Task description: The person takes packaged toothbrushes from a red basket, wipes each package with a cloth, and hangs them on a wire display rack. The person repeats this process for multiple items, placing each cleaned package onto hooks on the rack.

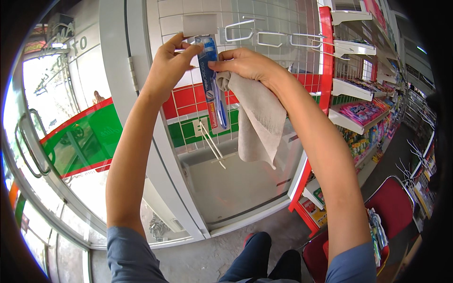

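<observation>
A packaged toothbrush (206, 78) in blue and red card with clear plastic hangs upright before the wire grid. My left hand (171, 63) pinches its top end between thumb and fingers, just below a blank white card (200, 24). From the other side, my right hand (247, 65) has its thumb against the pack's edge. A grey cloth (260, 118) is gripped in that same hand and drapes down beside the pack. Part of the right fingers is hidden behind the cloth and pack.
White wire hooks (270, 39) stick out from the grid, another hook (212, 146) lower down. On the right stand red-framed shelves (351, 118) with colourful packets, and red chairs (391, 200) bearing more packs. A glass door (85, 141) with a long handle is at left.
</observation>
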The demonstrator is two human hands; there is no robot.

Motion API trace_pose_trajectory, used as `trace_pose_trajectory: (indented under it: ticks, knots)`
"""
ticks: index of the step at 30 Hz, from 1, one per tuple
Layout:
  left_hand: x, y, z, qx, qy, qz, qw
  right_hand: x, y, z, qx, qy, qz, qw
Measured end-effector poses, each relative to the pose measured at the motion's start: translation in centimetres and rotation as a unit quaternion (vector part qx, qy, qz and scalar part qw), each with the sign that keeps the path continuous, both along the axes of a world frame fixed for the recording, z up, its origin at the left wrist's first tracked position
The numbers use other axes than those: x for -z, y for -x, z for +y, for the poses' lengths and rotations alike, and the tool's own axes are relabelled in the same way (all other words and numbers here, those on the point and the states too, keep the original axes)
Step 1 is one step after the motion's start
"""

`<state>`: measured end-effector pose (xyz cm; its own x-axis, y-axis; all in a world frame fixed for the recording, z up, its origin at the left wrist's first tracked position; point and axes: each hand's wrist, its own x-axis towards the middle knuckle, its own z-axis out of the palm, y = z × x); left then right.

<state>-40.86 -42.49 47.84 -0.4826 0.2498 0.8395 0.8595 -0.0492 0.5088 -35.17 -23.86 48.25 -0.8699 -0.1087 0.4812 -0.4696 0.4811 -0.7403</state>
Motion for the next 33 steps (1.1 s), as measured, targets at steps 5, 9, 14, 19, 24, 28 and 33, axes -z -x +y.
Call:
trace_pose_trajectory:
  ticks: [5, 9, 14, 19, 24, 28, 33]
  knots:
    - [-1.3, 1.2, -0.3, 0.005, -0.054, 0.013, 0.998, 0.0, -0.4, 0.0, 0.019, -0.024, 0.0, 1.0]
    - [-2.4, 1.7, -0.5, -0.019, -0.025, 0.025, 0.999, 0.1, -0.5, -0.2, 0.024, 0.003, 0.01, 1.0]
    - [-3.7, 1.9, -0.9, -0.065, 0.031, 0.022, 0.997, -0.7, -0.8, 0.2, 0.039, -0.033, 0.012, 0.999]
    - [-4.0, 0.7, -0.4, -0.013, -0.038, -0.007, 0.999, -1.3, -0.8, 0.8, 0.029, -0.03, 0.003, 0.999]
    - [-4.6, -1.0, -0.4, 0.082, -0.033, -0.088, 0.992, -1.4, 0.2, 0.6, 0.1, -0.102, 0.045, 0.989]
    - [-3.6, -0.7, -0.8, 0.082, -0.011, 0.001, 0.997, -1.3, 0.4, 0.9, 0.122, -0.083, 0.025, 0.989]
    - [-3.0, 1.4, -1.4, 0.054, 0.027, 0.054, 0.997, -1.2, 0.8, 0.7, 0.109, -0.115, 0.022, 0.987]
